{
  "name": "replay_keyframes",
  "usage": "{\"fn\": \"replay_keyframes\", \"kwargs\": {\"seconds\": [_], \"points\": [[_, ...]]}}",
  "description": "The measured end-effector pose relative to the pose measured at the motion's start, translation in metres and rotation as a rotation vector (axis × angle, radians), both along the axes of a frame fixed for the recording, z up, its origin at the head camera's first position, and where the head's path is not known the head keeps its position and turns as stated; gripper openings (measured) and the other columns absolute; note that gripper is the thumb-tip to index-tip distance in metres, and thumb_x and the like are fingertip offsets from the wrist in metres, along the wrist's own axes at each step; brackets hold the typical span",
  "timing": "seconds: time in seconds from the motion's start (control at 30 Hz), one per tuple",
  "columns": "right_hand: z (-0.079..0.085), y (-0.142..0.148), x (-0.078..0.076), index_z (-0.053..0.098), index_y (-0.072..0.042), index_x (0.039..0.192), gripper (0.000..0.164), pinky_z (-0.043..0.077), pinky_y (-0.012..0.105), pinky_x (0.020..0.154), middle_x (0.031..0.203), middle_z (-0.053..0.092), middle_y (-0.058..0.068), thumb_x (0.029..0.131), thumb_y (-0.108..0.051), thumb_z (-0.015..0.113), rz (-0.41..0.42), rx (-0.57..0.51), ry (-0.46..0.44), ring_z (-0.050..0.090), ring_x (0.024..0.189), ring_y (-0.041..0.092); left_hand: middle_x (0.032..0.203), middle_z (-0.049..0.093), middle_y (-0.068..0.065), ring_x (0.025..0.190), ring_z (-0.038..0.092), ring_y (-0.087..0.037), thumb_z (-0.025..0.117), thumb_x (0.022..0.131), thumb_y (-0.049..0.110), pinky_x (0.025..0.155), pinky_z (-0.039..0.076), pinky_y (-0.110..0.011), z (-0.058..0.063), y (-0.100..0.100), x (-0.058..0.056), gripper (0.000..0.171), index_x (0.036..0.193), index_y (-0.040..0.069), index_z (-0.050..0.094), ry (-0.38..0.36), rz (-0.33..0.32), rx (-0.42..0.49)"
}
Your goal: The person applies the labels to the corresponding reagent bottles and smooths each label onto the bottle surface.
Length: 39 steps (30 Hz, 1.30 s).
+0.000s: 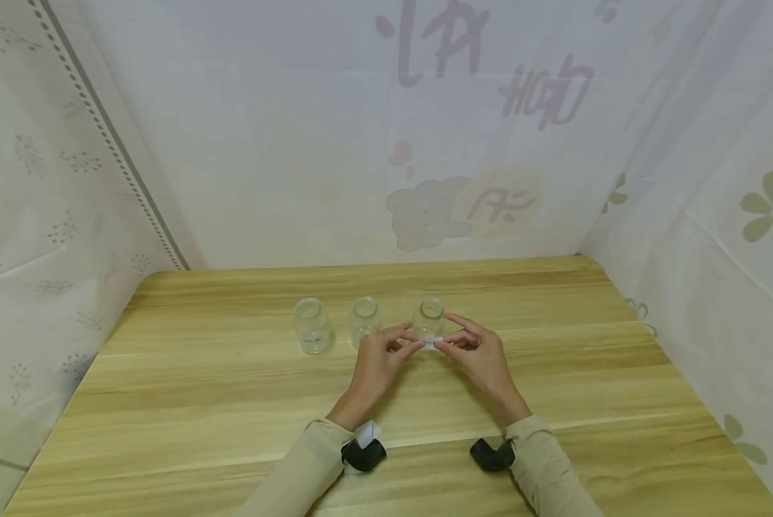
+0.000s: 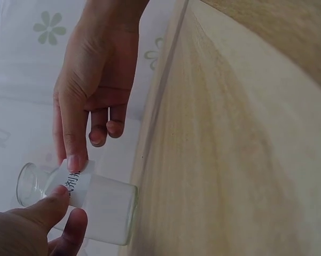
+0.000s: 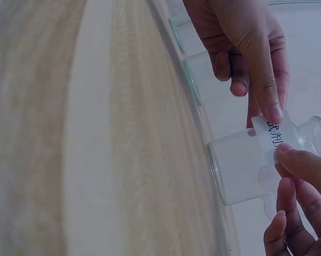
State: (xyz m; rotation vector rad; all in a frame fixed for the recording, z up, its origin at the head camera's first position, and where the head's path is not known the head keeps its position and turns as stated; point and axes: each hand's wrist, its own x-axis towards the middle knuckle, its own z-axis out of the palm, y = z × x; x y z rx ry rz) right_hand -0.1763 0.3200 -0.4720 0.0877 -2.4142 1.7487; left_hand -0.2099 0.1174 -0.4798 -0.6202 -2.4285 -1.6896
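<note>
A white paper label (image 1: pixel 432 343) with handwritten dark characters lies across the front of the rightmost clear glass jar (image 1: pixel 428 319). My left hand (image 1: pixel 381 359) pinches the label's left end, thumb on its face. At the other end, my right hand (image 1: pixel 483 359) pinches it the same way. Seen from the left wrist, the label (image 2: pixel 75 184) sits close against the jar's upper body (image 2: pixel 109 210), below the open neck. In the right wrist view both thumbs press on the label (image 3: pixel 271 136), while other fingers go partly hidden behind it.
A middle glass jar (image 1: pixel 363 316) stands left of the labelled one, partly covered by my left hand. Farther left is another open jar (image 1: pixel 310 319) with writing on its front. White paper (image 1: pixel 368 433) shows beside my left cuff. A patterned curtain (image 1: pixel 296 143) backs the wooden table (image 1: pixel 199 402).
</note>
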Motion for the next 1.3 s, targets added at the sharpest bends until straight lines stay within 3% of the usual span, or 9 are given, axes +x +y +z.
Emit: {"fn": "replay_keyframes", "kwargs": {"seconds": [0.13,0.27,0.5,0.63,0.93,1.07,1.3], "points": [[0.001,0.0,0.0,0.061,0.0,0.14,0.053,0.05,0.022,0.063,0.095,0.076,0.019,0.09,-0.003,0.08,-0.006,-0.007,-0.029,0.067,0.075,0.032,0.122,0.072,-0.021,0.061,0.072,-0.021,0.081,0.09,0.013,0.052,0.05,-0.019,0.0,0.0,0.0,0.008,0.091,0.004,0.081,-0.007,0.002,0.002],[-0.004,0.002,-0.002,0.063,-0.003,0.14,0.052,0.05,0.022,0.063,0.095,0.077,0.017,0.09,-0.005,0.08,-0.005,-0.008,-0.029,0.067,0.075,0.028,0.12,0.073,-0.02,0.061,0.071,-0.016,0.081,0.089,0.013,0.052,0.05,-0.02,-0.001,0.001,0.0,0.008,0.09,0.004,0.081,0.006,0.009,-0.005],[0.019,-0.005,0.004,0.062,0.006,0.136,0.049,0.051,0.022,0.063,0.094,0.075,0.024,0.09,0.003,0.078,0.008,0.013,-0.023,0.067,0.076,0.039,0.118,0.074,-0.019,0.063,0.07,-0.014,0.082,0.088,0.013,0.055,0.051,-0.02,-0.001,0.001,0.0,0.008,0.088,0.005,0.081,0.024,0.032,-0.025],[0.029,-0.009,0.008,0.063,0.007,0.135,0.048,0.051,0.022,0.063,0.094,0.076,0.024,0.09,0.002,0.078,0.014,0.014,-0.02,0.068,0.076,0.037,0.118,0.074,-0.019,0.063,0.07,-0.014,0.082,0.089,0.013,0.055,0.052,-0.02,0.0,0.001,0.001,0.009,0.089,0.005,0.081,0.022,0.031,-0.027],[0.03,-0.009,0.008,0.063,0.005,0.135,0.048,0.049,0.021,0.064,0.095,0.076,0.023,0.09,0.001,0.078,-0.006,0.001,-0.037,0.067,0.074,0.029,0.121,0.073,-0.019,0.064,0.067,-0.009,0.081,0.091,0.017,0.055,0.051,-0.021,-0.001,0.001,0.001,0.009,0.089,0.008,0.081,0.027,0.033,-0.028],[0.027,-0.009,0.006,0.063,0.006,0.135,0.047,0.048,0.021,0.063,0.094,0.076,0.023,0.09,0.002,0.078,-0.012,0.018,-0.038,0.066,0.073,0.029,0.12,0.073,-0.02,0.064,0.066,-0.009,0.08,0.092,0.017,0.055,0.051,-0.022,-0.002,0.002,0.001,0.01,0.089,0.008,0.08,0.038,0.038,-0.03],[0.001,-0.002,-0.003,0.063,0.002,0.137,0.05,0.045,0.02,0.061,0.095,0.077,0.019,0.09,-0.002,0.079,-0.028,0.043,-0.029,0.063,0.07,0.02,0.121,0.073,-0.018,0.063,0.065,-0.008,0.081,0.092,0.018,0.056,0.053,-0.022,-0.001,0.002,0.003,0.01,0.09,0.008,0.08,0.025,0.045,-0.042]]}}
